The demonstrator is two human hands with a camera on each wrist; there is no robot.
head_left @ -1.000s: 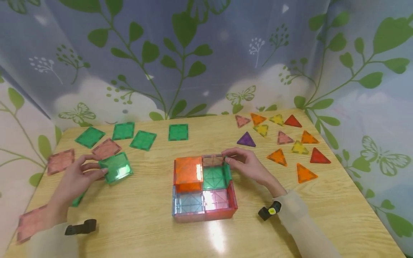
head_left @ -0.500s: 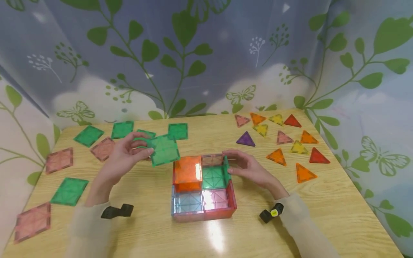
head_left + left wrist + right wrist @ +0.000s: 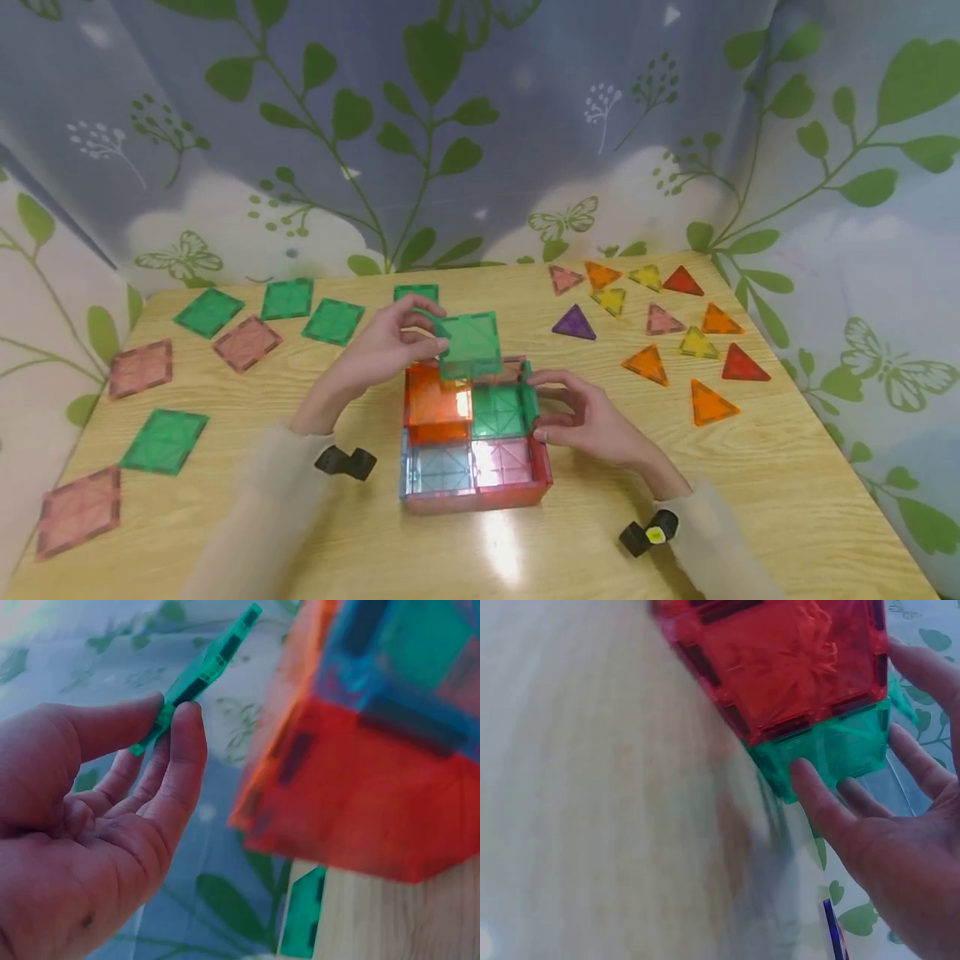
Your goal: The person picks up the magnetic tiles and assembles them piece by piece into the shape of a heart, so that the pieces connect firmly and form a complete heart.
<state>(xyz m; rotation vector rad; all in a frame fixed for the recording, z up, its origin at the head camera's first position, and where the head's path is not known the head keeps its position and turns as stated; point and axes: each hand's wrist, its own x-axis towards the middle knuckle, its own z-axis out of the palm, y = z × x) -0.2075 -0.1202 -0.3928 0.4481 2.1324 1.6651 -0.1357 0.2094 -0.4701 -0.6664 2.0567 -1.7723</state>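
Your left hand [image 3: 386, 345] pinches a green plastic square [image 3: 476, 340]; your right hand [image 3: 589, 418], fingers spread, touches a multicoloured tile box [image 3: 510, 497]. Below your right wrist's blurred yellow label [image 3: 656, 535]: wood-grain table [image 3: 780, 475].

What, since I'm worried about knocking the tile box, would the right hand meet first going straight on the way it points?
The upright green tile in the tile box's right side; the right hand aims leftward at it, seemingly very close, though contact is unclear.

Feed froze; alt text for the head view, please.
The left hand pinches a translucent green square tile near a box of tiles; the right hand touches the box's green side wall. Square tiles lie mostly left on the table, triangular tiles right.
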